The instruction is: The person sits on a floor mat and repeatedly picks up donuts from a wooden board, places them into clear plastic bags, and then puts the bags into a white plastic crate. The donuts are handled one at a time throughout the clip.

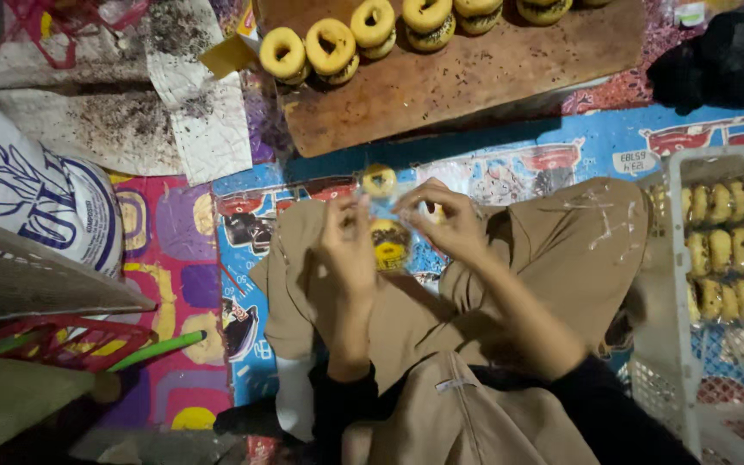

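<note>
We are holding a clear plastic bag [387, 226] at the centre of the frame, above our crossed legs in tan trousers [561, 250]. Our left hand [348, 245] is pinching the bag's left edge, its grip narrow on the plastic, while our right hand [445, 220] is pinching the top right edge the same way. The bag's long axis is running up and down the frame, with one yellow ring cake [380, 181] at its upper end and another lower down. Open room is lying just above the bag, before the near edge of the wooden board [475, 73] carrying more ring cakes. At the right edge, a white crate [680, 284] is crowding our knee.
</note>
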